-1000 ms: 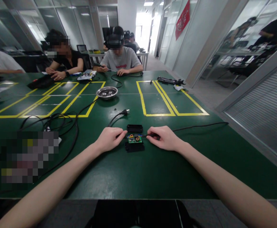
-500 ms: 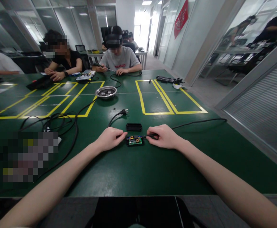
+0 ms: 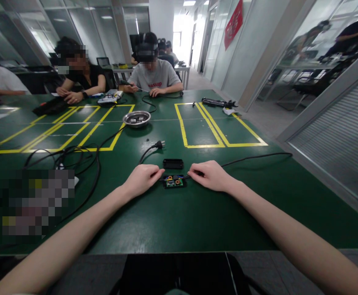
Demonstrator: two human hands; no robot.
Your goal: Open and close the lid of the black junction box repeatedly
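Observation:
A green circuit board [image 3: 173, 182] with copper-wound coils lies in an open black case on the table, a cable leaving it at each end. At its left end, my left hand [image 3: 142, 179] is closed around the cable that leads to a black power plug [image 3: 159, 144]; the fingers hide most of the grip. My right hand [image 3: 210, 175] pinches the black cable [image 3: 252, 158] on the other side, close to the case. Just behind the board sits a hollow black case half [image 3: 173, 164], touched by neither hand.
A metal bowl [image 3: 137, 119] with small metal parts stands further back on the green table [image 3: 154, 223]. Coiled black cables [image 3: 74, 155] lie at left. Yellow tape [image 3: 205, 146] marks rectangles, and a folded black tripod [image 3: 218, 103] rests far right. Co-workers [image 3: 156, 76] sit across.
My right fingers have shifted slightly at the cable by the case. My left hand, the board and the black case half stay in place.

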